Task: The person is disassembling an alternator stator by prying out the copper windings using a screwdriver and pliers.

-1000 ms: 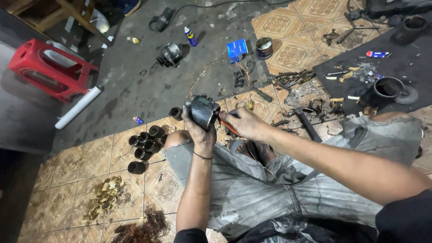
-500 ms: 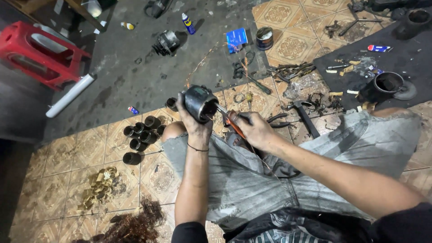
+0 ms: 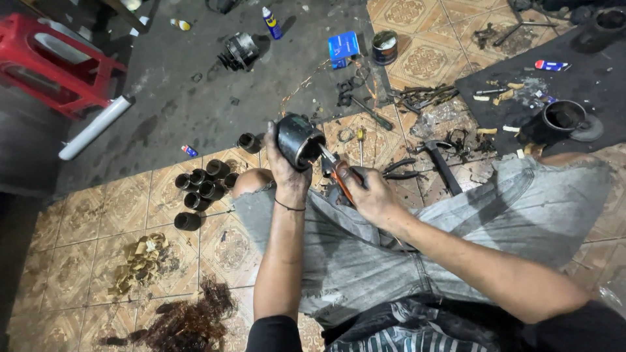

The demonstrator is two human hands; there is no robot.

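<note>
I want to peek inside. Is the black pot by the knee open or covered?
Open. The black pot stands upright with no lid, its dark inside showing.

cylinders (image 3: pixel 202 189) left of knee | hammer (image 3: pixel 440 163) right (on floor)

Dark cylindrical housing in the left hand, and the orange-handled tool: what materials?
Dark cylindrical housing: likely metal, dull black and grimy, with a lighter rim. Orange-handled tool in the right hand: bright steel tip; the grip looks like plastic or rubber, though I cannot tell which.
</note>
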